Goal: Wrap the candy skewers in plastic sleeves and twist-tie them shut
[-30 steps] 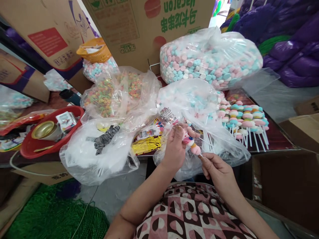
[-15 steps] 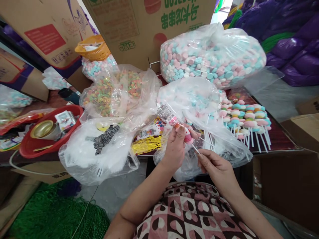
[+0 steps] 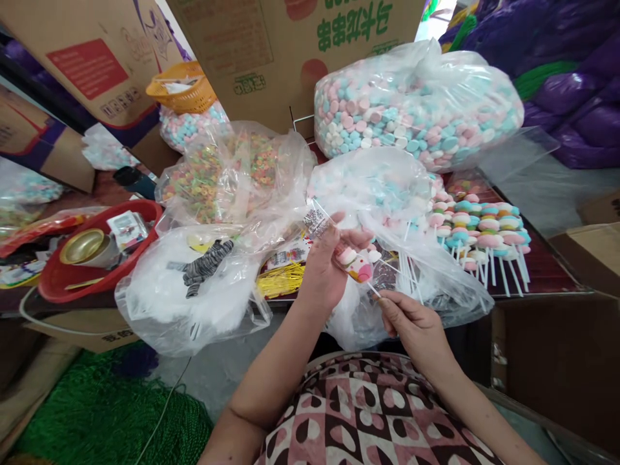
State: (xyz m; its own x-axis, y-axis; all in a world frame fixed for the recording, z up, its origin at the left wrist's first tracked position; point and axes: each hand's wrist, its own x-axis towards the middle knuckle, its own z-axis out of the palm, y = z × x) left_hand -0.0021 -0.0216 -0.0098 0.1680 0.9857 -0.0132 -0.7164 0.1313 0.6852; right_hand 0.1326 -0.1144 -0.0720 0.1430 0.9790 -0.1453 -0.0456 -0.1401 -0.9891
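Note:
A marshmallow skewer (image 3: 359,266) in a small printed clear wrapper (image 3: 316,219) is between my two hands. My left hand (image 3: 325,268) is closed around the wrapped candy end, its fingers partly hiding it. Lower down, my right hand (image 3: 411,323) pinches the thin white stick (image 3: 374,290) between thumb and fingers. Below and behind the skewer lies an open clear bag (image 3: 450,297) with more white sticks. Several finished-looking marshmallow skewers (image 3: 491,226) lie in a row to the right, sticks toward me. Yellow twist ties (image 3: 281,281) and flat printed wrappers (image 3: 289,253) sit left of my hands.
A large bag of pastel marshmallows (image 3: 416,110) stands at the back, beside a bag of ring candies (image 3: 227,174). On the left are a red basin (image 3: 53,284) and a white plastic bag (image 3: 159,310). An open cardboard box (image 3: 557,349) stands at lower right.
My left hand has shifted slightly left and its fingers have loosened and spread, so more of the wrapped candy shows. My right hand stays on the stick, slightly further left.

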